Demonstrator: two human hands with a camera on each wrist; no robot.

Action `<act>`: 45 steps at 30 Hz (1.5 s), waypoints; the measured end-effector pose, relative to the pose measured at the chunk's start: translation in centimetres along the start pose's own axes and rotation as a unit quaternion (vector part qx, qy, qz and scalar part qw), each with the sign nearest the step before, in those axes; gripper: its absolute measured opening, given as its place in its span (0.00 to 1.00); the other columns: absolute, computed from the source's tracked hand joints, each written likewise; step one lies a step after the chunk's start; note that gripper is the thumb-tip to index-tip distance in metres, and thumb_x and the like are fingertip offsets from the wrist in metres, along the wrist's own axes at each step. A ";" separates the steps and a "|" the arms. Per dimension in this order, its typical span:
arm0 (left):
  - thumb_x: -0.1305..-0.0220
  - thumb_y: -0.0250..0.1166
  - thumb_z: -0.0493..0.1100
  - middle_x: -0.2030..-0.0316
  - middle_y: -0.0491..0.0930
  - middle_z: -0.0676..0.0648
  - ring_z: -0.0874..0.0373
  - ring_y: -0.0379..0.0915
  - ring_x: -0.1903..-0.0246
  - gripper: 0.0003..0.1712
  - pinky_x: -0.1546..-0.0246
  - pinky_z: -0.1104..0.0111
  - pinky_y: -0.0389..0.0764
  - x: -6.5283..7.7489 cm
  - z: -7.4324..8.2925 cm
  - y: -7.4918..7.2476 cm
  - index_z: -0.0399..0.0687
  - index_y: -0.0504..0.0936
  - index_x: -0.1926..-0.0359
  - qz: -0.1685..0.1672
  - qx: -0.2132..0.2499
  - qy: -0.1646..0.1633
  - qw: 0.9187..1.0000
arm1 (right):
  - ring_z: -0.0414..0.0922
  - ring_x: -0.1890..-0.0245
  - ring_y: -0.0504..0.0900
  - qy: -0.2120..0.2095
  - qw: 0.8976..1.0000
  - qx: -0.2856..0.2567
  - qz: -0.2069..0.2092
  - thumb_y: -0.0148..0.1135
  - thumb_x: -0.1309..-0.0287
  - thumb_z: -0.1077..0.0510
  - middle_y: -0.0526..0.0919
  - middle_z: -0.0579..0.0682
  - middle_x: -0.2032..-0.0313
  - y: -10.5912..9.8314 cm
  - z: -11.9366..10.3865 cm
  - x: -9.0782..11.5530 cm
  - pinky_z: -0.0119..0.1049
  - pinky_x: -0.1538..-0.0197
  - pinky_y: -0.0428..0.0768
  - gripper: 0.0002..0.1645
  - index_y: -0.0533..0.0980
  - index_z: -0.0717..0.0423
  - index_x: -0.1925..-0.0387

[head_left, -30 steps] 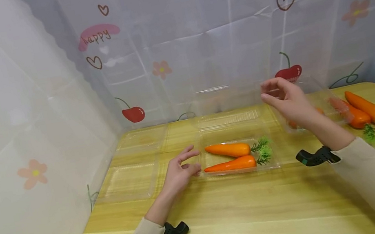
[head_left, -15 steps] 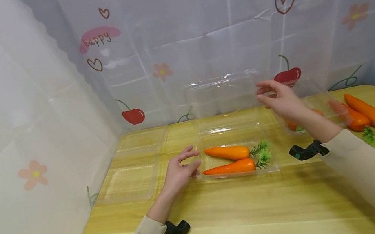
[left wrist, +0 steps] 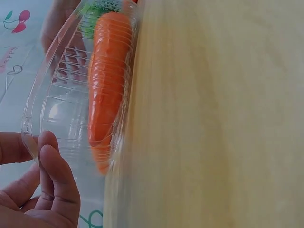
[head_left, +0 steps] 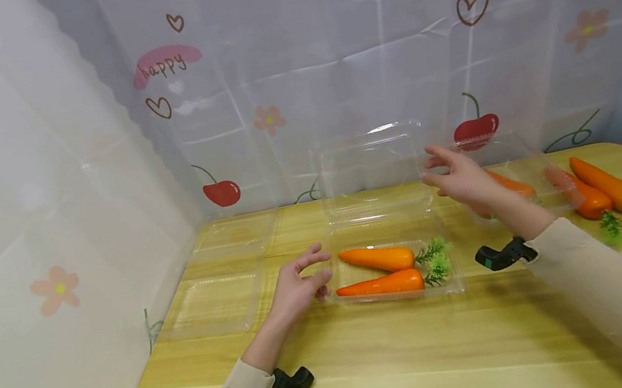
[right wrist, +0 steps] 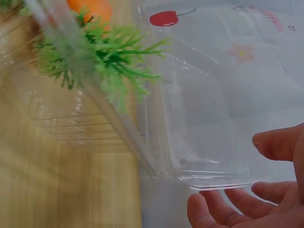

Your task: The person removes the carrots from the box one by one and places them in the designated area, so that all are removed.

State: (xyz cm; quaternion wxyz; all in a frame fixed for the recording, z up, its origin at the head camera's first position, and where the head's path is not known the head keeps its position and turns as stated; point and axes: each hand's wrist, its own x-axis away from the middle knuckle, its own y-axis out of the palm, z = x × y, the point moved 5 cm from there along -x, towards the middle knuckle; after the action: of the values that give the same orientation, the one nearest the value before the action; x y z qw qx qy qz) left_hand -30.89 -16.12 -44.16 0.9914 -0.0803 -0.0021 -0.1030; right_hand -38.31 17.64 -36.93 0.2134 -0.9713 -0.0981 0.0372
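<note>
In the head view, a clear plastic clamshell box (head_left: 456, 279) stands mid-table with its lid (head_left: 371, 170) raised at the back. Two orange carrots (head_left: 382, 284) with green tops lie side by side in its base, tips to the left. My left hand (head_left: 295, 286) is at the box's left end; in the left wrist view, thumb and fingers pinch the rim (left wrist: 29, 118) there. My right hand (head_left: 463, 179) is beside the lid's right edge. The right wrist view has its fingers behind the lid (right wrist: 199, 118), the thumb apart on the near side.
Another clear box (head_left: 212, 303), lid back, lies on the left. A third clear box (head_left: 517, 152) on the right holds orange carrots (head_left: 509, 183), partly behind my right forearm. Two more carrots (head_left: 608, 182) lie at the table's far right. A printed curtain (head_left: 329, 81) hangs behind.
The middle box's lid has swung up from lying back to nearly upright and tips slightly forward. My right hand has moved a little left with it; the left hand has stayed in place.
</note>
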 end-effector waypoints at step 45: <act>0.32 0.65 0.31 0.23 0.64 0.45 0.59 0.74 0.82 0.22 0.76 0.73 0.79 2.3 -0.6 -0.5 0.32 0.80 0.38 -0.010 0.008 -0.017 1.000 | 0.64 0.47 0.80 0.066 0.990 0.067 -0.104 0.44 0.19 0.55 0.71 0.80 0.39 4.1 2.6 2.1 0.52 0.40 0.80 0.39 0.47 0.79 0.24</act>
State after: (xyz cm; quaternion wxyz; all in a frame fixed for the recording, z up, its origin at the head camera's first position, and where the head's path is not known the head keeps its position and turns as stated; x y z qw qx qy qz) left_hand -28.73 -17.13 -44.59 0.9908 -0.0742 -0.0205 -0.1115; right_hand -35.85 15.47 -41.09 0.2867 -0.9397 -0.1818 -0.0425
